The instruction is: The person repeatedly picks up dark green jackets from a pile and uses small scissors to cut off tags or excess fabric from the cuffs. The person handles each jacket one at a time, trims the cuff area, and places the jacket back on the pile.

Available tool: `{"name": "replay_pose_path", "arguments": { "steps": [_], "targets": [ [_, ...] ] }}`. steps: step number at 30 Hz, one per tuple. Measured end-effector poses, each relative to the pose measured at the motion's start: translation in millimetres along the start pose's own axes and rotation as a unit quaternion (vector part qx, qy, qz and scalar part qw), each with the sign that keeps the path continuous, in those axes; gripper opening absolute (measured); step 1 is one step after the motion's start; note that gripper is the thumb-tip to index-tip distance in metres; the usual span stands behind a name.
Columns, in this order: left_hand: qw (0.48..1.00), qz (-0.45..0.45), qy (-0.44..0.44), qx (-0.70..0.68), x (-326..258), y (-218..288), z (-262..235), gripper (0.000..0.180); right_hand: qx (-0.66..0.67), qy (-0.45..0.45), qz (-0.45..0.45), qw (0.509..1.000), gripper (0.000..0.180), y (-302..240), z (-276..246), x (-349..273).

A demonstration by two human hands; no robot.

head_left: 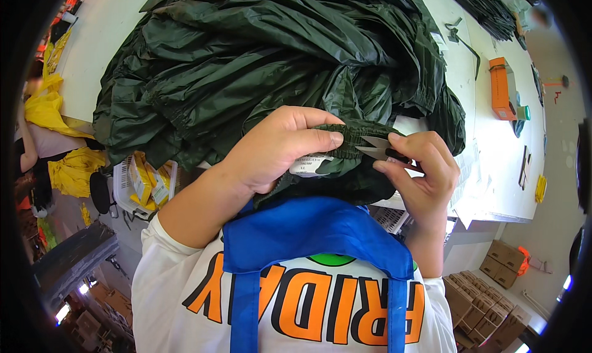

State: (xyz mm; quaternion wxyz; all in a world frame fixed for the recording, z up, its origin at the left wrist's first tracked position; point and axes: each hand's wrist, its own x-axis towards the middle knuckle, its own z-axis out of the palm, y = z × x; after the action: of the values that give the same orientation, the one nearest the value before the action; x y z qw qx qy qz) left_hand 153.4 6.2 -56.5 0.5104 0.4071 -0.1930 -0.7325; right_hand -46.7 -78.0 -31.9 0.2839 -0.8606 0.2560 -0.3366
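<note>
At mid-frame the left hand point(277, 146) pinches the dark green waistband point(348, 140) taut while the right hand point(419, 168) pinches snips point(376, 148) at it; best cut only loose thread, blades clear of fabric.

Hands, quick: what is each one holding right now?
Left hand: closed, pinching the elastic hem of a dark green garment.
Right hand: closed on small thread snips, blades at the hem.

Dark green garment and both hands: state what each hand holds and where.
Left hand pinches the dark green garment at its gathered elastic edge; right hand grips small thread snips by their handle.
</note>
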Motion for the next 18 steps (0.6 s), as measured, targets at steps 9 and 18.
{"name": "replay_pose_path", "arguments": {
  "steps": [9,18],
  "targets": [
    [1.0,-0.013,-0.007,-0.02,1.9,0.0,-2.3,0.02,0.036,-0.015,0.003,0.999,0.028,9.3,4.7,0.7],
    [1.0,-0.01,0.004,-0.011,-0.2,2.5,-0.3,0.021,0.074,0.001,-0.01,0.997,0.028,18.5,1.3,-5.3]
  ]
}}
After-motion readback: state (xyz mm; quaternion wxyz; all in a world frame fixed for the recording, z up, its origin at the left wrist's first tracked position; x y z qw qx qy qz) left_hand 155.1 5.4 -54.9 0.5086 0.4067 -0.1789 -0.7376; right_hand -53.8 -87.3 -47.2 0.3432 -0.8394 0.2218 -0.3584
